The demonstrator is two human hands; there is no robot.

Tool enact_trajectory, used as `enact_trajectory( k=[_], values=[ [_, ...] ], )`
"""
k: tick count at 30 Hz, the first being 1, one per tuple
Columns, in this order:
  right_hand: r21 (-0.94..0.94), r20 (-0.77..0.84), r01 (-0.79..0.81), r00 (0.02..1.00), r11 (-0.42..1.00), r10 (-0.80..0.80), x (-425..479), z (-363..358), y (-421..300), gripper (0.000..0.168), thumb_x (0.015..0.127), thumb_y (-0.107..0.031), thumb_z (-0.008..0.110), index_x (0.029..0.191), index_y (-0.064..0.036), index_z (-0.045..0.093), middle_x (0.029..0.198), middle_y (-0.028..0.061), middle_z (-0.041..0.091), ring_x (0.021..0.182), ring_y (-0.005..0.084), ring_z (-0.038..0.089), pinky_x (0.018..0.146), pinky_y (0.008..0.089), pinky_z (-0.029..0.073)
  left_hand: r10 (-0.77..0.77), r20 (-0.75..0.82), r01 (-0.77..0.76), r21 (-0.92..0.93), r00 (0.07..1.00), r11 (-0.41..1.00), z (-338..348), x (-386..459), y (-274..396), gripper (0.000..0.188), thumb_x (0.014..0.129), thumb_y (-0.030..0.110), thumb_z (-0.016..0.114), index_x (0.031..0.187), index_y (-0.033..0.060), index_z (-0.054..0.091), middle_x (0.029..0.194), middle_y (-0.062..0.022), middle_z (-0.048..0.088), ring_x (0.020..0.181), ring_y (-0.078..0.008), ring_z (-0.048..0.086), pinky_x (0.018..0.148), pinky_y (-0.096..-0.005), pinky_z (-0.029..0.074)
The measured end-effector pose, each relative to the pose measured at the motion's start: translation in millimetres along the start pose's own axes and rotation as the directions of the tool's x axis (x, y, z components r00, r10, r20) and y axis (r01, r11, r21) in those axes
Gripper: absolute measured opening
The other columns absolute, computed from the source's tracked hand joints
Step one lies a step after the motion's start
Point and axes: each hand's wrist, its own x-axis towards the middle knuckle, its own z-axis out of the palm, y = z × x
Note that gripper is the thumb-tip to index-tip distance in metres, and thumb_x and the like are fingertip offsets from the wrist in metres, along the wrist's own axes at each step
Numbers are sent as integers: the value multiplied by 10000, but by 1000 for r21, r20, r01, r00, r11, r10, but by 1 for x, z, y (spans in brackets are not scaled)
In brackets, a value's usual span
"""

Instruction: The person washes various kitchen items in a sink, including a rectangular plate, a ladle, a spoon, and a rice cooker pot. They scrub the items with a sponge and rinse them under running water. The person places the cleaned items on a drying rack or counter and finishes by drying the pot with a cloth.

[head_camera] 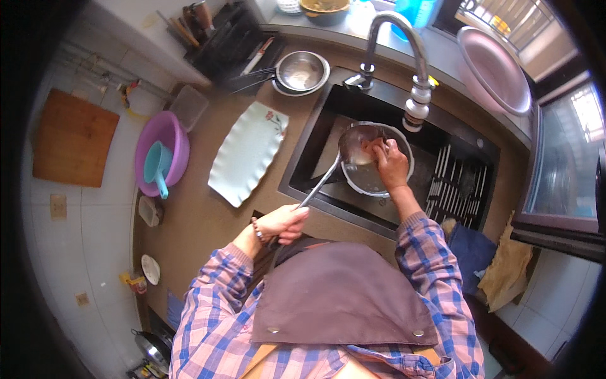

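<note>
My left hand (286, 223) is closed round the long metal handle of a ladle or strainer (352, 154), whose round bowl is held over a metal pot (411, 173) in the dark sink. My right hand (392, 163) grips a reddish-brown cloth or pad (371, 148) and presses it against the inside of that bowl. The pot holds some liquid. Above and to the right of the pot hangs the spout of the chrome faucet (416, 111). A pale, wavy-edged rectangular plate (248, 151) with a flower pattern lies on the counter left of the sink.
Metal pans (303, 71) sit behind the plate. At the left are a purple basin (177, 161) holding a blue dipper (158, 163). A black rack (457, 182) lies in the sink's right part; a pink basin (494, 71) leans by the window. Cloths (471, 253) hang at the right edge.
</note>
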Motion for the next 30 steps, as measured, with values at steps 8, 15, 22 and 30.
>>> enact_trajectory(
  k=[8, 15, 22, 30],
  values=[
    [280, 73, -172, 985, 945, 158, -44, 13, 17, 214, 802, -240, 576, 923, -64, 559, 829, 148, 625, 795, 270, 623, 680, 331, 475, 233, -301, -276, -111, 925, 955, -103, -63, -50, 289, 888, 400, 423, 808, 123, 406, 474, 38, 318, 321, -60, 291, 279, -214, 282],
    [425, 43, -291, 952, 857, 302, -79, 17, 87, 227, 812, -238, 567, 890, -25, 565, 843, 112, 630, 798, 202, 605, 721, 299, 456, 808, -565, 137, 825, 167, 548, -175, -44, -85, 255, 830, 292, 546, 898, 61, 461, 661, -195, 564, 648, -403, 552, 533, -455, 422],
    [293, -43, -521, 831, 802, 555, -79, -11, 66, 256, 813, -246, 563, 919, -13, 565, 882, 80, 618, 824, 141, 573, 753, 268, 438, 778, -626, 264, 759, 48, 595, -221, -25, -111, 278, 809, 174, 546, 1039, 35, 477, 928, -208, 548, 895, -369, 524, 746, -428, 420],
    [601, 34, -615, 657, 510, 753, -104, -27, 111, 231, 838, -183, 549, 1007, -26, 533, 973, 61, 581, 871, 114, 547, 773, 253, 435, 921, -382, 498, 787, -71, 364, -182, -22, -55, 432, 705, 38, 584, 1118, 5, 460, 1156, -173, 429, 1134, -327, 348, 966, -451, 256]
  ],
)
